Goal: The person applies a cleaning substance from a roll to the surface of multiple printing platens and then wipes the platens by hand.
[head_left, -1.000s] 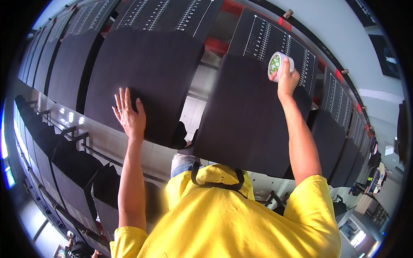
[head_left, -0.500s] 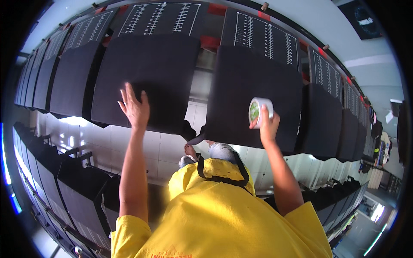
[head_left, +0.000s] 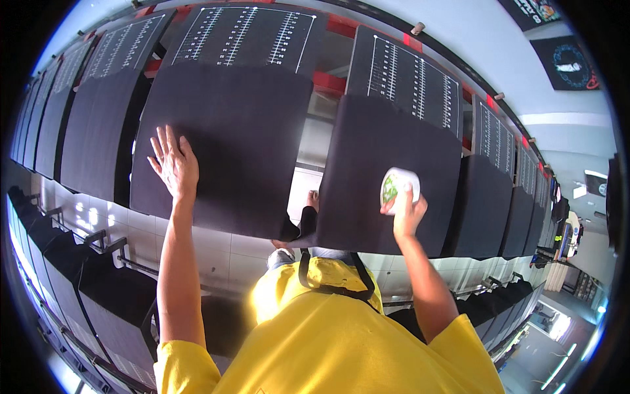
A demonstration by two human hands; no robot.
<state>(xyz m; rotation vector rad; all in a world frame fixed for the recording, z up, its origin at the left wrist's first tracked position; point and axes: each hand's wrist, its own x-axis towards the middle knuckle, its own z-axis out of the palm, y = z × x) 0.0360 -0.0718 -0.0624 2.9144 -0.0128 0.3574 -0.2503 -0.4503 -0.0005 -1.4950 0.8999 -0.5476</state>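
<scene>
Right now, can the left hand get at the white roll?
Probably yes, by moving right: nothing visible stands between the left hand and the white roll, though the right hand grips its lower side.

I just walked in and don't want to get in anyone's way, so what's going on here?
Someone in a yellow shirt is at a row of dark boards whose far ends show white scales. Their right hand holds a white roll with green on its face, over the right black cloth. Their left hand, fingers extended, is over the left black cloth; whether it touches is hard to tell. Both cloths cover the near parts of their boards.
</scene>
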